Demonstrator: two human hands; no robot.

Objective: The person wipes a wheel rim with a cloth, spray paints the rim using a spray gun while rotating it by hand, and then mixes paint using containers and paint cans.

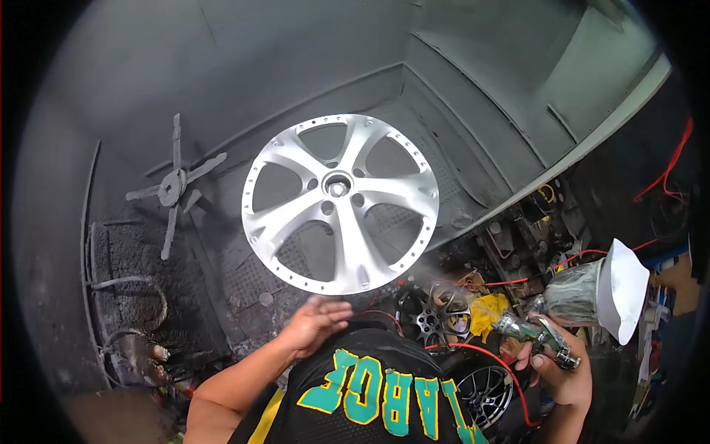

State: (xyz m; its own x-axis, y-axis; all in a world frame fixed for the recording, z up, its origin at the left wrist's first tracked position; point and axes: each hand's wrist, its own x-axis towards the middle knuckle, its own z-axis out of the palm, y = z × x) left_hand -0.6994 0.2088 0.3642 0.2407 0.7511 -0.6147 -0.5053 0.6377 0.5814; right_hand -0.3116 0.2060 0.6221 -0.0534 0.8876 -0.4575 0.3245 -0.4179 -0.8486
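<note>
A silver five-spoke wheel face (350,244) with small holes around its rim fills the middle of the head view. My left hand (314,324) is just below the wheel's near edge, its fingers stretched out and holding nothing; whether a fingertip touches the rim I cannot tell. At the right, my right hand (566,370) is wrapped round a spray gun (529,331), with the nozzle pointing left toward the wheel. The gun's clear cup (577,296) is tilted sideways and has a white cover (625,288) at its end. A faint mist shows near the nozzle.
A paint-crusted cross-shaped stand (173,188) is at the left in the grey booth. A red hose (510,366) curves below the gun. A dark wheel (484,396), a multi-spoke wheel (436,318) and a yellow cloth (487,314) lie beneath. Cluttered tools line the right side.
</note>
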